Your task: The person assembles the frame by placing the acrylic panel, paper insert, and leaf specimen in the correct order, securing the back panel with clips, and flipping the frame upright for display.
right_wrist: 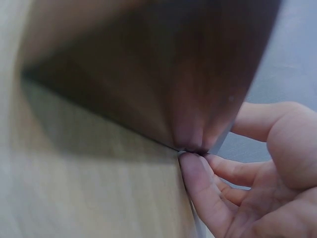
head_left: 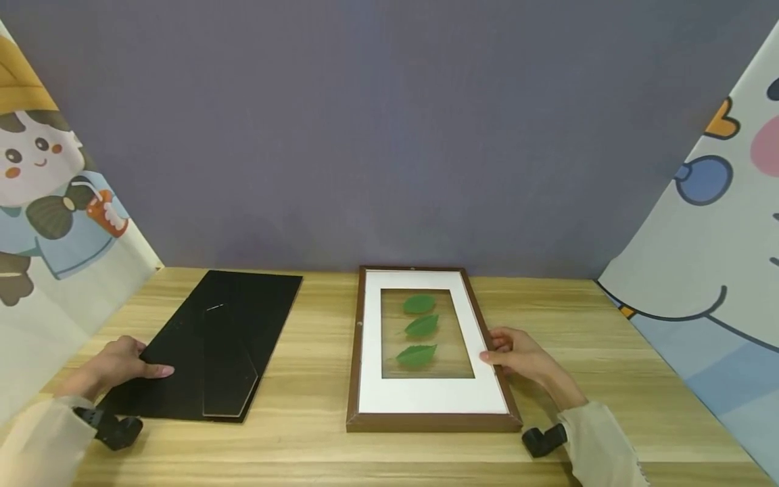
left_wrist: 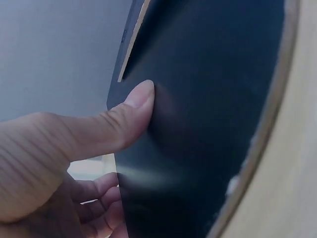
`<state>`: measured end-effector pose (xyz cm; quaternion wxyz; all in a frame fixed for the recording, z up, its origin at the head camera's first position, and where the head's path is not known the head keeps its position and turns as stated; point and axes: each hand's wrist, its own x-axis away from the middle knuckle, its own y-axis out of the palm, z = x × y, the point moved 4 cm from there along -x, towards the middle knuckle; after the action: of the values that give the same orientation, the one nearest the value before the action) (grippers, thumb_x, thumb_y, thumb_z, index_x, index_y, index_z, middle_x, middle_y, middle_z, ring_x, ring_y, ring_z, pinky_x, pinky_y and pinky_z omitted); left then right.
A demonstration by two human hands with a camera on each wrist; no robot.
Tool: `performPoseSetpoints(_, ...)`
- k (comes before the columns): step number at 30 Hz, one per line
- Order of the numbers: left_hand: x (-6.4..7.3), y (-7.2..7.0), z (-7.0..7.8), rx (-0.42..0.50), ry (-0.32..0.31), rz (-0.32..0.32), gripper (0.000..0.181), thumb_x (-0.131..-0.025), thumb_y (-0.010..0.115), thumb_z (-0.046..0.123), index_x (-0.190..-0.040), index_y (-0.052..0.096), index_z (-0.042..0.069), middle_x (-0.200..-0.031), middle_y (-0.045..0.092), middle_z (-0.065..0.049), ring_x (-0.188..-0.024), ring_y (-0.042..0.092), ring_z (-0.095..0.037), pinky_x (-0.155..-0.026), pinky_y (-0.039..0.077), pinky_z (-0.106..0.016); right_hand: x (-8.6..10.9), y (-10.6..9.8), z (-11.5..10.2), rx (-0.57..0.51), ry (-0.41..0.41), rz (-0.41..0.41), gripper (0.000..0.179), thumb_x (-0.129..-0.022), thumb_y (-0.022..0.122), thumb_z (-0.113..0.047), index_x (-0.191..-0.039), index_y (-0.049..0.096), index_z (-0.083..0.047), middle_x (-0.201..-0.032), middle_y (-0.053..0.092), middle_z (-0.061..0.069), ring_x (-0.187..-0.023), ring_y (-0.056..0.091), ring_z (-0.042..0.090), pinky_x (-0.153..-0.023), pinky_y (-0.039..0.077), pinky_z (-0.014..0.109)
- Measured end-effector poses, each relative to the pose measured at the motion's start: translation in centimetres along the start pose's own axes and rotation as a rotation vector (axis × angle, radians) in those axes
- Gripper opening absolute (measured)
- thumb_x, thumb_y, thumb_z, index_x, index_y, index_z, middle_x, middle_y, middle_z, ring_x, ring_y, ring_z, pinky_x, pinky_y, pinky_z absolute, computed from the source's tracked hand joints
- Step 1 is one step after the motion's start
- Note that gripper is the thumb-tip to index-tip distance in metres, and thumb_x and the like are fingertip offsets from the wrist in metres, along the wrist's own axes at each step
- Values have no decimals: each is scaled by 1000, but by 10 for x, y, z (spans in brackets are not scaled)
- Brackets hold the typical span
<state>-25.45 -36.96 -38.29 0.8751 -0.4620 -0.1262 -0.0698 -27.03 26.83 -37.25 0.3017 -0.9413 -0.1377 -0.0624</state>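
Note:
A black backing board [head_left: 173, 325] with a fold-out stand flap [head_left: 228, 365] lies on the left of the table. My left hand [head_left: 122, 365] grips its left edge, thumb on top; in the left wrist view the other fingers sit along the edge of the board [left_wrist: 198, 139]. Right of centre is a brown picture frame [head_left: 433, 423] with a white mat [head_left: 426, 398] around a clear window. Three green leaves [head_left: 421, 327] show in that window. My right hand [head_left: 523, 352] holds the frame's right side, thumb over the rim, fingertips low at its bottom edge in the right wrist view.
The wood-grain table [head_left: 316, 379] shows between board and frame. A grey wall panel [head_left: 389, 135] closes off the back. Cartoon-printed panels [head_left: 67, 270] stand at left and right. A small black device [head_left: 541, 441] is worn at each wrist.

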Motion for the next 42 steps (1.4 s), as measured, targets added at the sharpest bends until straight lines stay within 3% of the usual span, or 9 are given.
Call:
performPoseSetpoints(3, 2, 5, 7, 11, 2, -21, 51, -76, 79, 39, -82, 61, -8, -73, 61, -3, -72, 57, -17, -66, 50, -32, 0, 0, -1, 2, -8, -1, 72, -86, 69, -18, -136, 31, 17, -122, 46, 31, -99, 54, 28, -76, 55, 37)
performPoseSetpoints(11, 8, 12, 20, 47, 4, -24, 48, -76, 80, 35, -81, 62, -10, -75, 62, -5, -73, 58, -17, -69, 52, -37, 1, 0, 0, 8, -14, -2, 72, -86, 70, -18, -136, 32, 17, -120, 47, 29, -98, 54, 26, -76, 55, 37)
performPoseSetpoints(18, 10, 17, 27, 55, 26, -15, 46, -75, 81, 34, -80, 63, -8, -70, 63, -2, -69, 59, -16, -64, 51, -30, 1, 0, 1, -2, -7, 6, 71, -86, 70, -17, -136, 32, 17, -120, 48, 28, -98, 54, 26, -76, 55, 36)
performPoseSetpoints(22, 11, 22, 32, 92, 60, -24, 47, -75, 81, 31, -86, 65, -12, -72, 68, -6, -69, 62, -16, -65, 53, -30, 1, 1, 1, 3, -8, 5, 71, -86, 70, -17, -136, 32, 17, -120, 48, 28, -98, 54, 26, -76, 55, 37)
performPoseSetpoints(25, 11, 25, 36, 86, 79, 0, 50, -73, 82, 31, -92, 66, -12, -75, 68, -6, -70, 61, -16, -65, 52, -29, 1, 1, 0, 7, -10, 7, 71, -86, 70, -18, -135, 32, 17, -120, 48, 28, -98, 54, 26, -75, 55, 37)
performPoseSetpoints(32, 11, 32, 45, 23, 124, 63, 52, -70, 84, 33, -89, 65, -11, -76, 62, -7, -69, 54, -17, -65, 49, -31, 2, 1, 0, 9, -12, 3, 72, -86, 70, -17, -135, 32, 18, -121, 47, 30, -99, 54, 27, -75, 55, 37)
performPoseSetpoints(42, 16, 47, 65, 17, 105, 115, 61, -66, 86, 34, -92, 61, -15, -82, 61, -18, -73, 57, -24, -68, 51, -37, 3, 0, -1, 11, -4, 1, 72, -86, 70, -18, -136, 31, 18, -122, 46, 30, -98, 54, 27, -75, 55, 36)
